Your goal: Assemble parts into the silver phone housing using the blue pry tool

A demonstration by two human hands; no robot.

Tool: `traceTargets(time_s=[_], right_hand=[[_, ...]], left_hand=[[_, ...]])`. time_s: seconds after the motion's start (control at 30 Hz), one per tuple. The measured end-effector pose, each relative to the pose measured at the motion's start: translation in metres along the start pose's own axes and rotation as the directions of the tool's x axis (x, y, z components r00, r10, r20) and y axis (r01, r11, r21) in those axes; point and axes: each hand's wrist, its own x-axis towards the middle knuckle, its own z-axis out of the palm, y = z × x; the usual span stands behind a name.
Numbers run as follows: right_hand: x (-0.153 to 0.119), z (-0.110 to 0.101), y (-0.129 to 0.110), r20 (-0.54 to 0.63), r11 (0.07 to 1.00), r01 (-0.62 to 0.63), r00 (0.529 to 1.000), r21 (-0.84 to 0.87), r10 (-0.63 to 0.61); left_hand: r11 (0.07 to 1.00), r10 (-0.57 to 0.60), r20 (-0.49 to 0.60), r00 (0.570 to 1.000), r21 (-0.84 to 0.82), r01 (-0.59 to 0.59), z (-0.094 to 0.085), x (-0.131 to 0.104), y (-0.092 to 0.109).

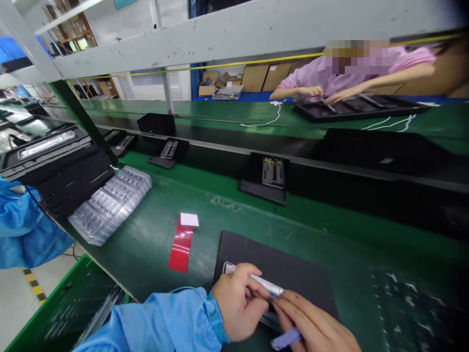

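Note:
A metal phone housing (268, 285) lies tilted over a black mat (252, 248), mostly covered by both hands. My left hand (238, 304), in a blue sleeve, curls its fingers around the housing's near left part. Close against it, my right hand (315, 325) has its fingertips pressed together at the housing's edge. A purple strip-like piece (287, 338) sticks out below the right fingers. What the right fingertips pinch is hidden.
Left of the mat lie a red film strip (181, 247) and a white card (189, 219). Clear plastic trays (110, 205) stand farther left, another clear tray (410, 308) at right. Phone housings on black pads (273, 172) line the belt. A co-worker (355, 73) handles a black tray opposite.

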Motion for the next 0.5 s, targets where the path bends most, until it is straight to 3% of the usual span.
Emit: traceTargets(time_s=[0.13, 0.2, 0.33, 0.5], right_hand=[[0.011, 0.006, 0.02, 0.065, 0.998, 0.016, 0.998, -0.057, -0.012], [0.016, 0.012, 0.026, 0.126, 0.997, 0.035, 0.992, -0.063, -0.027], [0.02, 0.021, 0.028, 0.214, 0.998, 0.045, 0.976, -0.036, -0.036], [0.02, 0.024, 0.026, 0.245, 0.999, 0.037, 0.969, -0.007, -0.034]], left_hand=[[0.942, 0.242, -0.028, 0.97, 0.246, -0.228, -0.009, 0.009, -0.01], [0.896, 0.289, 0.009, 0.957, 0.35, -0.274, -0.011, 0.011, -0.016], [0.85, 0.254, 0.097, 0.962, 0.452, -0.269, -0.011, 0.011, -0.021], [0.84, 0.217, 0.129, 0.967, 0.479, -0.253, -0.01, 0.011, -0.017]])
